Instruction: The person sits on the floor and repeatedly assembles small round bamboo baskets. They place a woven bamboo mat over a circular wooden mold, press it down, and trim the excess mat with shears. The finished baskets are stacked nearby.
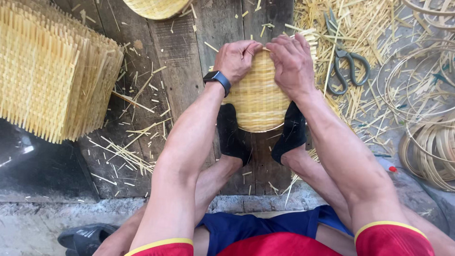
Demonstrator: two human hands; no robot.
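Beside the scissors (348, 64), both hands grip a woven bamboo tray (258, 102); left hand (235, 59) and right hand (292, 61) have fingers clenched on its far rim. Pressing harder might snap the brittle strips.

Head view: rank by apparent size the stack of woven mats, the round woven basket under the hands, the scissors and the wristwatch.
1. Stack of woven mats, clearly largest.
2. Round woven basket, partly covered by both hands.
3. Scissors.
4. Wristwatch, smallest.
All lie at a similar depth, so the order seems safe.
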